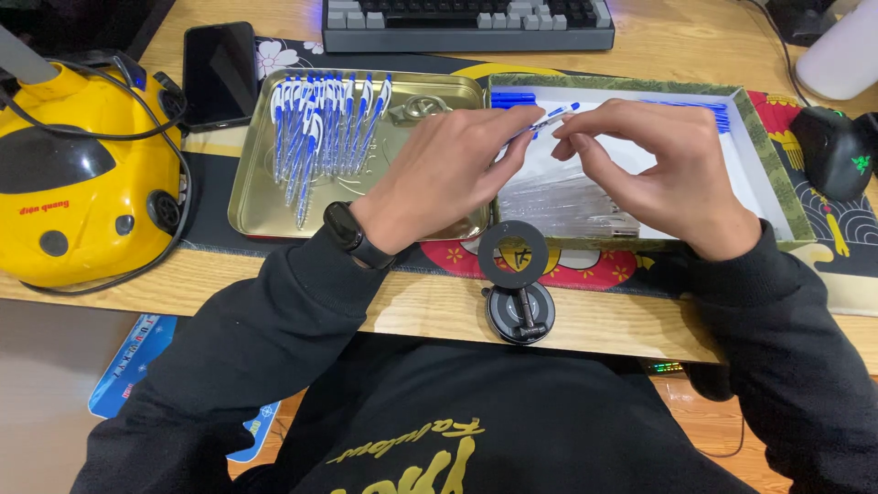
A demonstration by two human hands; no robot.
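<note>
Both hands meet over the white box [750,174]; the left hand [448,174] and right hand [658,174] pinch one blue-and-white pen [553,117] between fingertips; many finished pens [320,128] already lie in the metal tray [265,206]; clear sleeves [558,201] and blue caps [512,99] remain in the box, so I judge more is left.

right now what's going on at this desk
A person seated at the desk holds a blue-and-white pen between both hands, left hand and right hand, over a green-edged box with clear sleeves and blue caps. A metal tray beside it holds a row of finished pens.
</note>
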